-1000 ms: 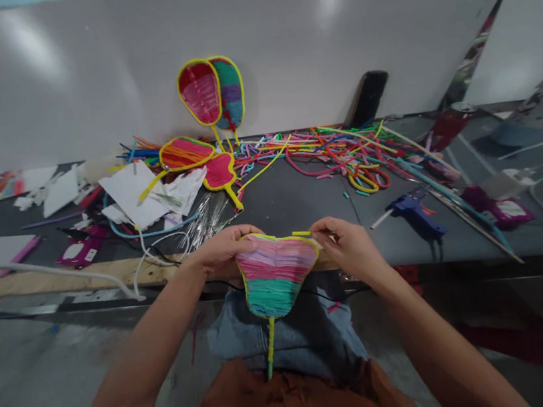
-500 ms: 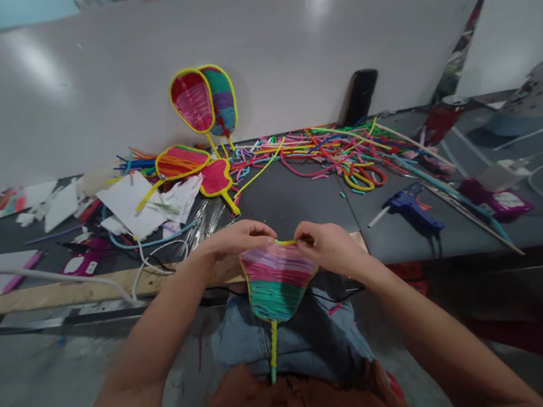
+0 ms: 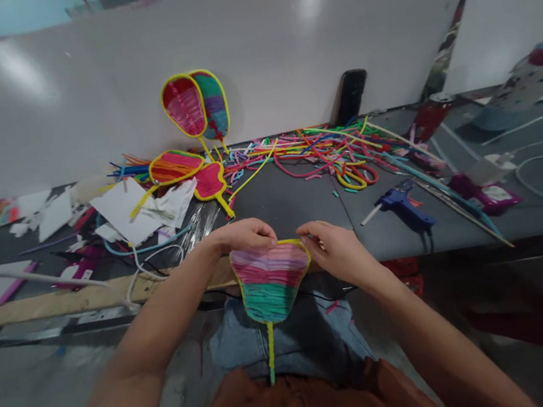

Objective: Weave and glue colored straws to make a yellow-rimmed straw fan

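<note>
A paddle-shaped hand fan [image 3: 270, 284], striped in lilac, pink and green with a yellow pipe-cleaner rim, hangs over my lap with its handle towards me. My left hand [image 3: 250, 235] is closed on the top rim, left of the middle. At the top right corner, my right hand [image 3: 331, 246] has thumb and forefinger bent around the yellow edge. Two finished-looking fans, a red-pink fan [image 3: 184, 106] and a teal-purple fan [image 3: 214, 104], lean on the back panel. An orange-red fan [image 3: 177, 166] and a pink fan [image 3: 210, 180] lie below them.
Loose pipe cleaners [image 3: 314, 147] are heaped along the panel. A blue glue gun [image 3: 406, 207] lies to the right, near a purple box [image 3: 485, 192]. A phone [image 3: 351, 96] leans behind. Paper scraps [image 3: 125, 207] and a white cable [image 3: 58, 270] cover the left side.
My right hand has slid along the rim to the fan's right corner, uncovering more of the top edge. The left hand keeps its hold. The view has shifted slightly.
</note>
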Available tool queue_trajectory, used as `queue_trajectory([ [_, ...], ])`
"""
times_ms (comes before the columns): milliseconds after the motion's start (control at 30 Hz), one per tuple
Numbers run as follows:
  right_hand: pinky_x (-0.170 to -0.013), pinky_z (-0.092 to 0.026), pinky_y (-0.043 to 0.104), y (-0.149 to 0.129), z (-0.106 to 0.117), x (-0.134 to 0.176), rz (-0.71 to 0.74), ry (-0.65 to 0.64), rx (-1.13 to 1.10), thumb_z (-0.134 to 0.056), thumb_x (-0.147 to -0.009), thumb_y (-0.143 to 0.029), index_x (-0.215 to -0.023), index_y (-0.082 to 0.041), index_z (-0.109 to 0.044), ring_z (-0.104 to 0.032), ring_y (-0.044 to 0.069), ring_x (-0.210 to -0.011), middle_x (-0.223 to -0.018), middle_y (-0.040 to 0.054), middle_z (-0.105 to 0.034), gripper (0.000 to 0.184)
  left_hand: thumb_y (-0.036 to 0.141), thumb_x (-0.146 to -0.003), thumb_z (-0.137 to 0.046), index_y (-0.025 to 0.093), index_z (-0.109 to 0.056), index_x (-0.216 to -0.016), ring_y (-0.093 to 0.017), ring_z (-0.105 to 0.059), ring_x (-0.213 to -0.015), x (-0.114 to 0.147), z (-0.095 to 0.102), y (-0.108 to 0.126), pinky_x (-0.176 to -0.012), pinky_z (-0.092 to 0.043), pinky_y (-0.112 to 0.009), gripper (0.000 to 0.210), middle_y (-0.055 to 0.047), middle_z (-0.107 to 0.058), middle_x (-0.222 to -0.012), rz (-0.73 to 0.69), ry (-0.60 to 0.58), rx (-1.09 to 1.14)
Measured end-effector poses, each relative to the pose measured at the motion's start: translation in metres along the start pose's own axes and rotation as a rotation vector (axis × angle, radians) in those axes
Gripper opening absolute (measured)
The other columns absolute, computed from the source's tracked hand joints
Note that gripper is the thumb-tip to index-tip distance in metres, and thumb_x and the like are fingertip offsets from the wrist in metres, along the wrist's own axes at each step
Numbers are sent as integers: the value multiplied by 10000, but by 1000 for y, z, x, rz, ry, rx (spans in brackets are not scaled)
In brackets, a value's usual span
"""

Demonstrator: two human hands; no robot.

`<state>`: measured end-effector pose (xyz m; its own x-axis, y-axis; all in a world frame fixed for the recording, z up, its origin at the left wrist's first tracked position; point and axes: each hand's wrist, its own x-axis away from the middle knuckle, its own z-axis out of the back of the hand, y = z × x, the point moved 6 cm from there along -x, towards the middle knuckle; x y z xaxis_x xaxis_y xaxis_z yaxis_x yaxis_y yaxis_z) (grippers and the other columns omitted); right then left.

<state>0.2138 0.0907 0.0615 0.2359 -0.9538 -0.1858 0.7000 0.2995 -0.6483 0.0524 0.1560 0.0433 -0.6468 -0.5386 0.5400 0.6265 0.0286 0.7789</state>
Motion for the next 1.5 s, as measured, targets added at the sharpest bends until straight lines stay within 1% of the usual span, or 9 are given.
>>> queue_trajectory([
  [100, -752, -466, 293, 12, -2, 12, -2, 73, -204, -484, -859, -228, -954, -208, -677, -641, 184, -829, -938, 67, -714, 216, 363, -676, -679, 128, -668, -777, -78, -460, -532, 9, 5, -4, -500, -328, -172, 256, 34, -569, -614, -10, 33, 1],
  [167, -740, -477, 306, 17, -6, 19, -39, 123, -318, -501, -832, -227, -892, -211, -691, -640, 190, -801, -877, 55, -721, 199, 386, -678, -683, 130, -660, -776, -74, -450, -530, 15, 7, -5, -500, -321, -170, 275, 35, -563, -617, -12, 51, 9],
  [267, -693, -491, 303, 15, -14, 26, -97, 159, -427, -519, -827, -259, -896, -204, -704, -632, 178, -725, -812, 45, -719, 206, 414, -684, -680, 133, -651, -782, -71, -436, -519, 24, 8, -6, -491, -309, -171, 299, 36, -556, -614, -4, 72, 23],
  [500, -575, -493, 275, 12, -41, 32, -224, 157, -682, -591, -796, -315, -865, -202, -694, -598, 158, -637, -745, 29, -679, 168, 424, -676, -693, 146, -645, -762, -70, -418, -507, 36, 10, -9, -475, -282, -177, 296, 42, -542, -598, 6, 122, 56],
  [667, -479, -485, 242, 12, -57, 28, -294, 122, -875, -603, -782, -397, -941, -202, -665, -574, 136, -597, -749, 15, -652, 260, 418, -662, -712, 138, -646, -767, -71, -423, -516, 41, 12, -11, -479, -280, -178, 307, 41, -547, -610, 2, 148, 94],
  [867, -508, -461, 221, 1, -65, 19, -323, 60, -1138, -691, -723, -467, -841, -195, -673, -525, 101, -568, -680, -14, -621, 296, 415, -670, -740, 126, -640, -761, -58, -396, -494, 55, 20, -11, -471, -266, -173, 318, 48, -507, -574, 0, 177, 154],
  [1033, -543, -466, 223, -10, -61, 3, -348, 29, -1347, -746, -692, -454, -805, -214, -652, -498, 81, -542, -667, -45, -594, 281, 405, -675, -759, 126, -644, -770, -55, -425, -509, 67, 32, -4, -473, -286, -164, 316, 36, -538, -609, -30, 253, 213],
  [1267, -598, -481, 228, -20, -54, -17, -365, 75, -1511, -803, -595, -451, -796, -227, -627, -561, 100, -607, -711, -48, -632, 349, 398, -668, -763, 139, -627, -800, -68, -492, -531, 64, 37, -9, -501, -361, -177, 321, 23, -597, -666, -51, 328, 355],
  [1500, -645, -501, 255, -8, -63, -19, -413, 108, -1498, -780, -614, -425, -790, -232, -613, -592, 123, -629, -723, -37, -652, 310, 422, -624, -788, 141, -614, -792, -64, -470, -516, 50, 29, -22, -478, -339, -173, 371, 38, -581, -649, -29, 331, 445],
])
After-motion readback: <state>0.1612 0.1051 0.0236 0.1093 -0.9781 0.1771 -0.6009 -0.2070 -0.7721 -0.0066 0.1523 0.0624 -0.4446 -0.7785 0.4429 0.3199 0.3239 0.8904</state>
